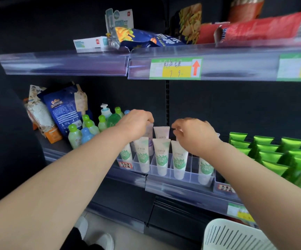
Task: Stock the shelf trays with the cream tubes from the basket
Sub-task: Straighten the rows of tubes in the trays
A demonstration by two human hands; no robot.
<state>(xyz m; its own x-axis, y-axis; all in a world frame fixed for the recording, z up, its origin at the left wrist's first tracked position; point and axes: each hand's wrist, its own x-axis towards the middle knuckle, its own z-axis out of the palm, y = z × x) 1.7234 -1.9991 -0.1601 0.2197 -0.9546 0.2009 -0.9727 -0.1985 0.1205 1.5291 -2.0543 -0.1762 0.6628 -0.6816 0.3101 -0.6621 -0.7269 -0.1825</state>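
Both arms reach forward over the clear plastic divided tray (pixel 191 171). The left hand (pixel 137 123) pinches the top of a pale pink cream tube (pixel 149 131). The right hand (pixel 194 136) has curled fingers, and I cannot tell if it holds anything.

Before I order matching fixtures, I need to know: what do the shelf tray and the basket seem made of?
The shelf tray looks like clear, glossy rigid plastic: the cream tubes show through its walls. The basket seems matte, pale moulded plastic, with slotted sides.
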